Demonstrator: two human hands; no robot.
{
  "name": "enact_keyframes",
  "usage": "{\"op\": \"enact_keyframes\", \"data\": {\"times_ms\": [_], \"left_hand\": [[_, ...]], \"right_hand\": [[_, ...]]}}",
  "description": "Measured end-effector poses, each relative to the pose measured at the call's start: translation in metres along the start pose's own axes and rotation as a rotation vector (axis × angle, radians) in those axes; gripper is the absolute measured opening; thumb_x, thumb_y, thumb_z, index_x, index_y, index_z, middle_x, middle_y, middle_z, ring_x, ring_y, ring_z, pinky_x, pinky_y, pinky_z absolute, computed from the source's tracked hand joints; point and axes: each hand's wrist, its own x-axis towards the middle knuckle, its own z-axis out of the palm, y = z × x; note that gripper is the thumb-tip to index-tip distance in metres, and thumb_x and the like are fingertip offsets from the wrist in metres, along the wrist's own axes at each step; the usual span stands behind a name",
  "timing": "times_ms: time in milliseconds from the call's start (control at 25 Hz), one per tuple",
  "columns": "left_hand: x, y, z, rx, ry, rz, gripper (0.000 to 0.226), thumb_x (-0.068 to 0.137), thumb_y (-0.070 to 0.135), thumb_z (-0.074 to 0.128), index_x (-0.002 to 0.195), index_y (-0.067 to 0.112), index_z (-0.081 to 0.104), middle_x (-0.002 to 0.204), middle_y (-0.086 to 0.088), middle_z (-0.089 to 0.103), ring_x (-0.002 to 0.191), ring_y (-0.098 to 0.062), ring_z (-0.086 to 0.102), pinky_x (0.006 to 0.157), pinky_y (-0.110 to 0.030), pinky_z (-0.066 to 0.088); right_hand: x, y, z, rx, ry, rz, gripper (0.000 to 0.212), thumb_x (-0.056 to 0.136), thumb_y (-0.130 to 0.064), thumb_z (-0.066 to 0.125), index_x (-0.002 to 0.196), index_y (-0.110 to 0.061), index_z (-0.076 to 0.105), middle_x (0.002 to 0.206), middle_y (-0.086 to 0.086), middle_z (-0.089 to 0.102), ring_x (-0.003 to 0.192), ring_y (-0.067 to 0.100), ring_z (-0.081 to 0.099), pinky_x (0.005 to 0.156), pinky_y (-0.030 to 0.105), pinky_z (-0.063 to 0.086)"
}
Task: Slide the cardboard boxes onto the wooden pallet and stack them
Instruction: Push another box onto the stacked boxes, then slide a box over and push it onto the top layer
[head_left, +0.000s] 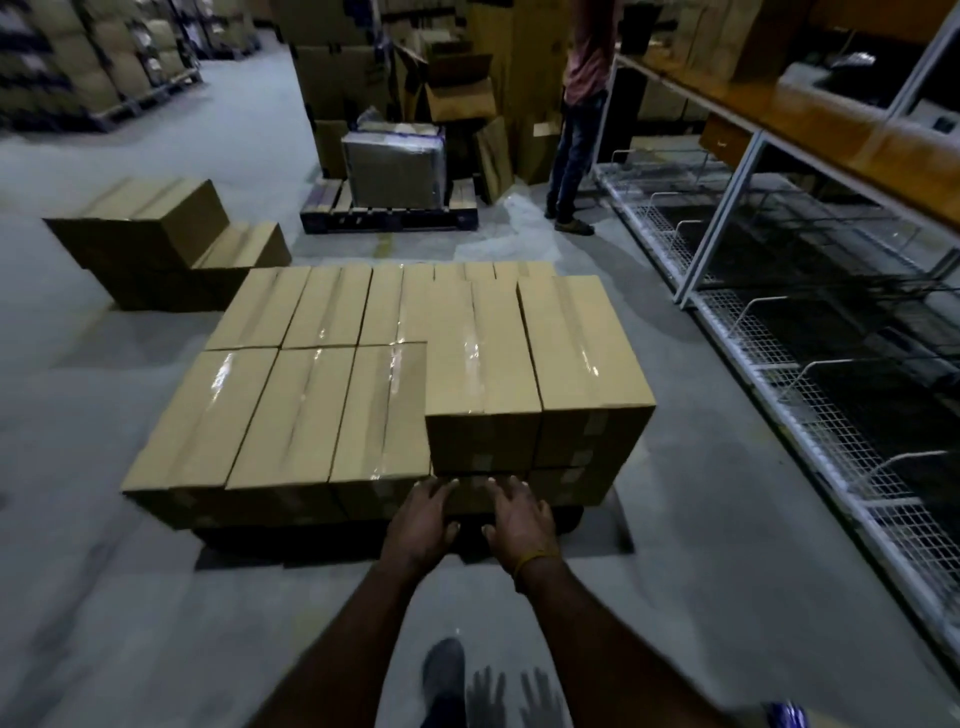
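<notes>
A: What do the cardboard boxes (363, 374) look like?

B: Long, narrow, plain tan cartons, each sealed down the top seam with clear glossy tape that catches the light. They lie side by side in rows, filling the centre of the view.

A: And what are they sitting on?

B: The wooden pallet (519, 522), though only a dark strip of it shows under the near edge, around 6 o'clock from the stack. Its detail is too dark to make out.

A: Is the stack level?

B: No. Toward 3 o'clock two upper boxes (535, 358) sit a layer higher than the rest, with brown tape strips showing on their near ends.

A: Where are the hands?

B: Both reach forward at the near face of the stack, just below that raised pair. The left hand (422, 525) has fingers spread and nearly straight, fingertips at the end of a lower box. The right hand (517, 519) is the same, splayed flat, with a yellow band (535, 564) on the wrist. Neither is wrapped round anything.

A: Any boxes off the pallet?

B: A separate small pile (166, 244) rests on the grey floor (156, 597) at about 10 o'clock, well apart from the main stack.

A: Anything else?

B: A standing person (579, 119) at 1 o'clock, beside metal shelving (769, 291) running along the 3 o'clock side.
</notes>
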Motion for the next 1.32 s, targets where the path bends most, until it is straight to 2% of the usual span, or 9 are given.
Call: {"op": "enact_keyframes", "data": {"times_ms": [280, 600, 800, 1080, 1320], "left_hand": [[-0.157, 0.005, -0.057, 0.032, 0.095, -0.034, 0.070, 0.090, 0.023, 0.068, 0.151, 0.026, 0.034, 0.158, -0.007, 0.029, 0.145, -0.025, 0.027, 0.113, -0.045, 0.037], [-0.261, -0.022, -0.127, 0.027, 0.196, -0.059, 0.065, 0.089, 0.020, 0.067, 0.148, 0.021, 0.039, 0.152, -0.008, 0.035, 0.140, -0.024, 0.034, 0.111, -0.039, 0.037], [-0.352, -0.080, -0.160, 0.017, 0.236, -0.157, 0.065, 0.089, 0.025, 0.067, 0.147, 0.025, 0.040, 0.154, -0.007, 0.034, 0.141, -0.025, 0.034, 0.108, -0.039, 0.038], [-0.552, -0.211, -0.180, 0.067, 0.262, -0.422, 0.062, 0.092, 0.034, 0.063, 0.148, 0.029, 0.038, 0.153, -0.006, 0.035, 0.138, -0.027, 0.037, 0.104, -0.041, 0.041], [-0.674, -0.286, -0.181, 0.002, 0.301, -0.575, 0.062, 0.093, 0.034, 0.061, 0.149, 0.030, 0.036, 0.155, -0.005, 0.032, 0.140, -0.025, 0.035, 0.105, -0.040, 0.040]], "right_hand": [[-0.149, -0.076, -0.014, -0.027, 0.054, -0.123, 0.070, 0.097, -0.029, 0.056, 0.156, -0.024, 0.019, 0.162, 0.013, 0.015, 0.150, 0.030, 0.013, 0.119, 0.051, 0.016], [-0.235, -0.163, -0.017, -0.057, 0.065, -0.232, 0.068, 0.096, -0.033, 0.057, 0.154, -0.025, 0.024, 0.159, 0.014, 0.020, 0.148, 0.031, 0.017, 0.118, 0.054, 0.017], [-0.301, -0.241, 0.014, -0.082, 0.060, -0.308, 0.067, 0.097, -0.033, 0.055, 0.155, -0.026, 0.022, 0.161, 0.014, 0.017, 0.149, 0.031, 0.016, 0.118, 0.051, 0.017], [-0.435, -0.388, 0.130, -0.136, -0.016, -0.480, 0.060, 0.098, -0.038, 0.051, 0.152, -0.028, 0.029, 0.159, 0.013, 0.023, 0.144, 0.032, 0.025, 0.115, 0.049, 0.024], [-0.516, -0.462, 0.181, -0.210, -0.098, -0.582, 0.060, 0.098, -0.035, 0.049, 0.152, -0.026, 0.026, 0.157, 0.014, 0.024, 0.141, 0.033, 0.029, 0.112, 0.050, 0.025]]}}
